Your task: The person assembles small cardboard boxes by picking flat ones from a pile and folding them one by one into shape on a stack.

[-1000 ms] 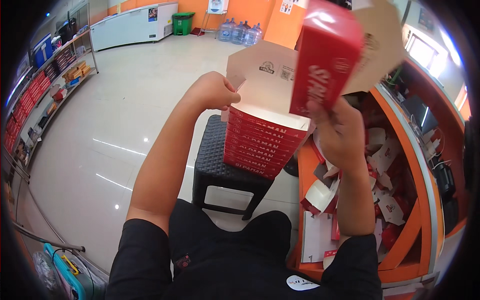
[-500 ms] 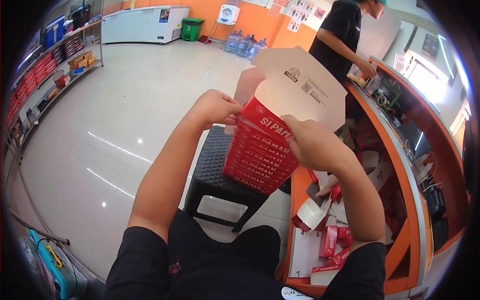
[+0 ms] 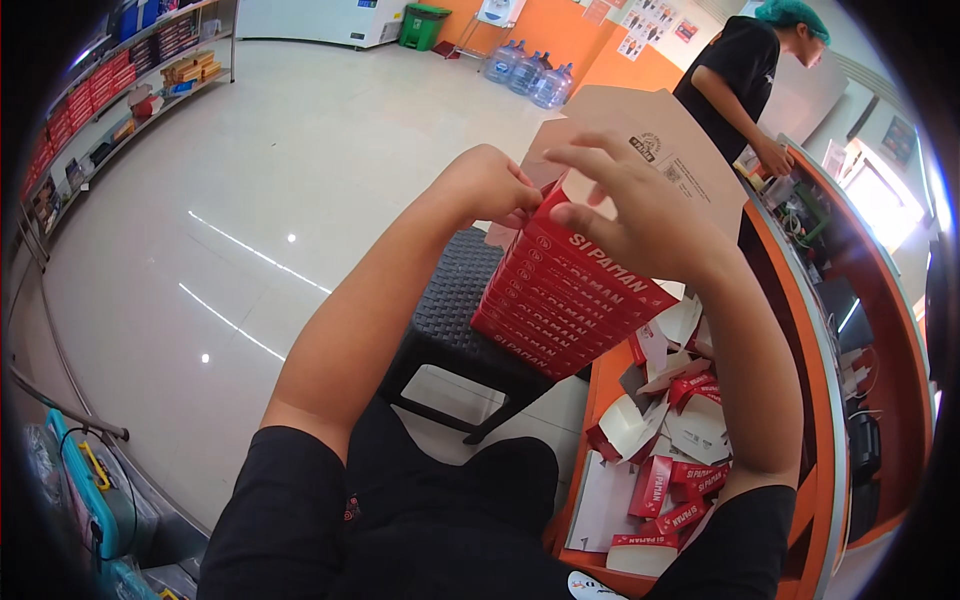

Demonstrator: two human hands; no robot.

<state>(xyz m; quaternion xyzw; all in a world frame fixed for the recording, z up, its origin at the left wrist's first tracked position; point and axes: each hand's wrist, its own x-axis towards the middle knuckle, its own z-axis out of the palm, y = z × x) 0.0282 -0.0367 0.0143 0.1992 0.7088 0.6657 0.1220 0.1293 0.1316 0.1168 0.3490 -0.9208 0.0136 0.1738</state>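
A stack of red cardboard boxes (image 3: 565, 318) stands on a black woven-pattern plastic stool (image 3: 452, 290) ahead of me. The top box (image 3: 608, 262) has its tan lid (image 3: 705, 165) raised behind it. My left hand (image 3: 495, 187) has its fingers closed at the left front corner of this box, pinching the edge. Above the front panel, my right hand (image 3: 635, 215) has its fingers spread and grips nothing. Its fingers cover part of the box's inside and lid.
Loose red and white box pieces (image 3: 680, 450) fill an orange shelf on my right. A person in a green hair cover (image 3: 735, 85) works at the orange counter (image 3: 790, 300). Water bottles (image 3: 525, 72) stand at the back; a metal rack (image 3: 130, 90) is at the left.
My right hand has let go of the front panel and risen toward the left corner with fingers spread. The left hand stays at the corner. The whole view has shifted.
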